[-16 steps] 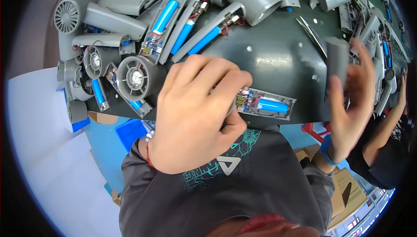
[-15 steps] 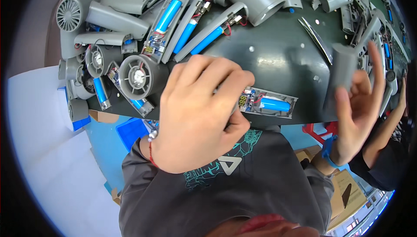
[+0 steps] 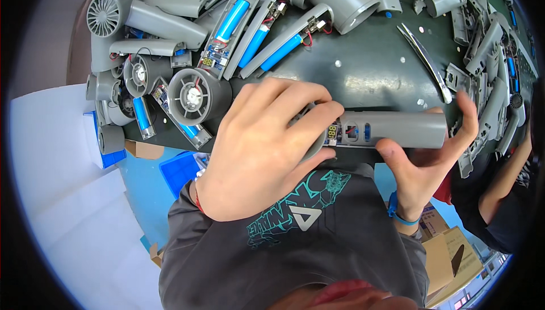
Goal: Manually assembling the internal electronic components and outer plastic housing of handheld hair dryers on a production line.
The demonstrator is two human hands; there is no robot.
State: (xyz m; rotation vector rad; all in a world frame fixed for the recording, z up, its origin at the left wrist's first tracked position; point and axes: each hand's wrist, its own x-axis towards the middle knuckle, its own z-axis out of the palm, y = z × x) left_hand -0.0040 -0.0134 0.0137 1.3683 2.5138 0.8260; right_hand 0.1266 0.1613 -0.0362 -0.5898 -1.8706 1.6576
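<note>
My left hand (image 3: 272, 139) is curled, back upward, around the fan end of a grey handheld fan, most of which its fingers hide. A small circuit board with a digit display (image 3: 332, 133) shows just beside my fingertips. To its right, a grey half-round handle cover (image 3: 406, 128) with small cut-outs lies over the handle, hiding the blue battery cell inside. My right hand (image 3: 426, 165) grips that cover near its far end, thumb on the near edge and fingers around the end. I cannot tell whether the cover is fully seated.
Silver tweezers (image 3: 423, 60) lie on the dark table (image 3: 363, 71). Fan housings (image 3: 198, 97) and open handles with blue cells (image 3: 233, 20) crowd the left and back. More grey parts (image 3: 488, 83) are heaped at right, near another person's arm (image 3: 505, 185).
My right hand has brought the handle cover leftward, turned it lengthwise and laid it over the open handle, covering the blue cell. My left hand stays around the fan end.
</note>
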